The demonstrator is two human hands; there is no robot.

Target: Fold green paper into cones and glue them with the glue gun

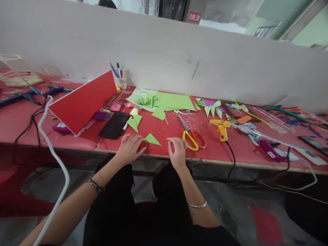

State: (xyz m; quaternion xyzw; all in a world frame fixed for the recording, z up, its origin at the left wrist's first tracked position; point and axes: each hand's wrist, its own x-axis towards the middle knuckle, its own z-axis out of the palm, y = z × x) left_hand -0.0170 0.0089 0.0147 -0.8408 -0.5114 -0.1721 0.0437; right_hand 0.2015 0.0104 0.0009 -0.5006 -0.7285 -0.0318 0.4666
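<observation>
A green paper triangle [152, 139] lies on the red table near its front edge. My left hand [130, 147] rests at the left end of this triangle, palm down with its fingers apart. To the right of the paper, my right hand [176, 150] is at the table edge with its fingers curled, and whether it holds anything is hidden. Scissors [191, 135] with yellow and red handles lie just right of that hand. A folded green piece [134, 122] and a rounded green piece [159, 113] lie farther back.
A black phone [114, 125] is left of my hands, beside a leaning red board [85, 100]. A yellow glue gun [221, 129] stands at the right with its cable over the edge. Green sheets [174, 101] lie by the wall. A white cable [55, 153] crosses the left side.
</observation>
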